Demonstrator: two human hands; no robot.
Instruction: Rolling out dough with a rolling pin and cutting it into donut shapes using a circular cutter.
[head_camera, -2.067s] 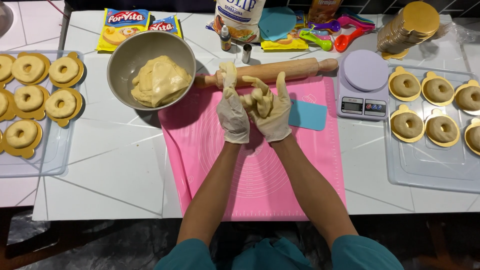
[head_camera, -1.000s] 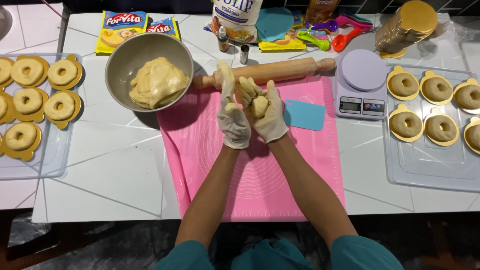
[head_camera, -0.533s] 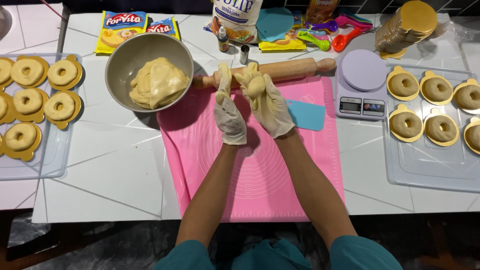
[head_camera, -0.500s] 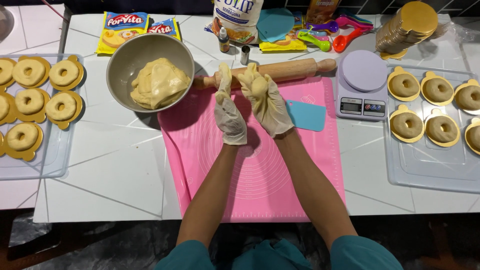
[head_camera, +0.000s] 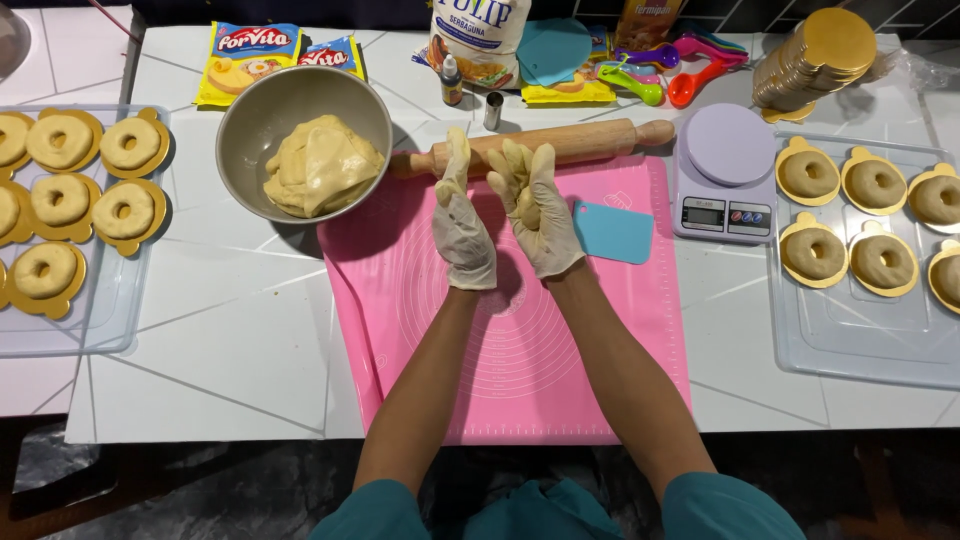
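Note:
Both my hands wear pale gloves and hover over the pink silicone mat (head_camera: 520, 360), just in front of the wooden rolling pin (head_camera: 600, 140). My right hand (head_camera: 538, 210) cups a small piece of pale dough (head_camera: 521, 187) in its curled fingers. A narrow gap separates it from my left hand (head_camera: 462, 222), which stands edge-up with fingers straight and holds nothing. A metal bowl (head_camera: 262, 100) with a lump of dough (head_camera: 322, 165) sits to the left of the hands.
A blue scraper (head_camera: 612, 232) lies on the mat's right side, beside a kitchen scale (head_camera: 722, 170). Clear trays of ring-shaped dough on gold cards stand at the left (head_camera: 100, 335) and right (head_camera: 850, 340). Packets, a flour bag, measuring spoons and stacked gold cards (head_camera: 815, 55) line the back.
The hands were pressed together around the dough piece. They have moved slightly away from me toward the rolling pin and parted, with the dough left in my right hand.

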